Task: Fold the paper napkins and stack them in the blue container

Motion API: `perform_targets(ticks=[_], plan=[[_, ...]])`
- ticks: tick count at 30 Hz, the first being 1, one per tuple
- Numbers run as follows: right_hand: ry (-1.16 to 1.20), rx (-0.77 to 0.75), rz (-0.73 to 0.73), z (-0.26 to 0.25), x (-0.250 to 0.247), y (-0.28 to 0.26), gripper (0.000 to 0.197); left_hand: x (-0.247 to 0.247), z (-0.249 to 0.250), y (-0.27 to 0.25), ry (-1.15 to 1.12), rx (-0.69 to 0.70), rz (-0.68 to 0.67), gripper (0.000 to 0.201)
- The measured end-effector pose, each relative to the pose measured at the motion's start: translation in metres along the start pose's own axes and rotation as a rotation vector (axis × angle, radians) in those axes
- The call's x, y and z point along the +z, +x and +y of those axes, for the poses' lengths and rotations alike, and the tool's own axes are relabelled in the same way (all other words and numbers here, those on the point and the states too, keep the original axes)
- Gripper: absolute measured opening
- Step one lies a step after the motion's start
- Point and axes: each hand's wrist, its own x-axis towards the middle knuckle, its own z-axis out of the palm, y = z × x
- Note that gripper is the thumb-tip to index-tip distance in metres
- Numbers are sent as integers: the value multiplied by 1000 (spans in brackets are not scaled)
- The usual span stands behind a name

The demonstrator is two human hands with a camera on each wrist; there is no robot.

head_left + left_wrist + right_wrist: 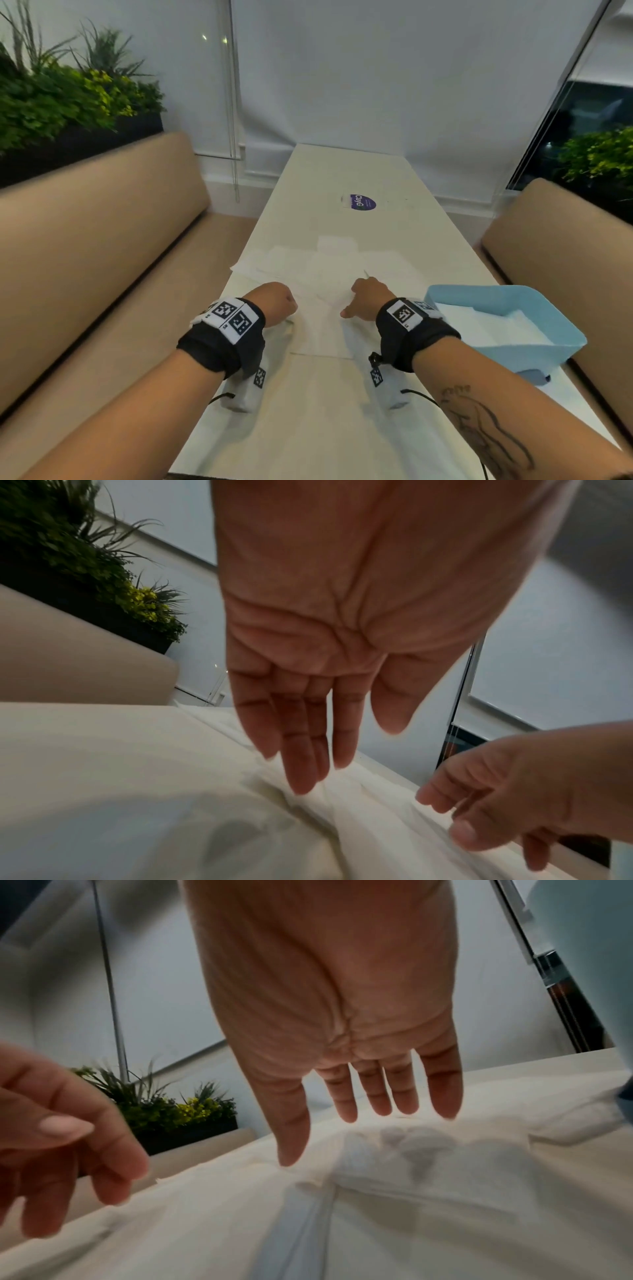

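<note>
Closest to me, a black band with printed markers wraps each wrist, the left band (222, 329) and the right band (411, 329). Just past them my left hand (274, 301) hangs over the pale counter (318, 428). Its fingers (301, 750) are straight and close together, tips down on a white napkin (322, 329), and they grip nothing. My right hand (368, 298) is a little apart from it. Its fingers (377, 1096) are relaxed, straight and slightly spread, with the thumb tip meeting the same napkin. I cannot tell whether the other tips touch the paper or hang just above it.

The napkin lies under and between both sets of fingers, rumpled into low ridges beneath the left fingertips.

Near the right side of my right fingers sits the blue container (527, 356), and inside it lie white folded napkins (496, 325).

Beyond my fingertips, more napkins (298, 263) are spread flat across the counter, overlapping one another. Farther on, well past them, a round purple sticker (363, 202) lies on the counter.

A tan bench (85, 240) runs along the left of my fingers and another bench (565, 246) along the right. Green plants (68, 96) stand behind the left one. A white blind (376, 85) closes off the far end.
</note>
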Motion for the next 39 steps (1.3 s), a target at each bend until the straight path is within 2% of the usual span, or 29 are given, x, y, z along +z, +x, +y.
perform_targets(ticks=[4, 11, 20, 25, 30, 33, 35, 37, 39], plan=[[-24, 51, 10, 2, 2, 8, 73, 1, 6, 3, -37, 31, -8, 33], [-54, 126, 9, 13, 1, 21, 98, 6, 18, 10, -49, 94, -21, 31], [35, 161, 18, 20, -1, 31, 95, 12, 15, 15, -31, 95, -57, 30], [100, 157, 30, 20, 1, 34, 100, 17, 14, 13, -40, 96, -58, 32], [69, 137, 41, 16, 0, 35, 88, 17, 13, 13, -28, 108, -63, 15], [90, 110, 76, 14, -2, 34, 73, 16, 11, 13, -47, 101, -55, 27], [109, 72, 132, 12, -3, 32, 54, 17, 11, 14, -48, 110, -50, 25], [209, 10, 181, 10, -5, 30, 31, 16, 10, 15, -58, 95, -54, 29], [381, -84, 201, 7, -8, 25, 27, 16, 10, 19, -77, 80, -58, 32]])
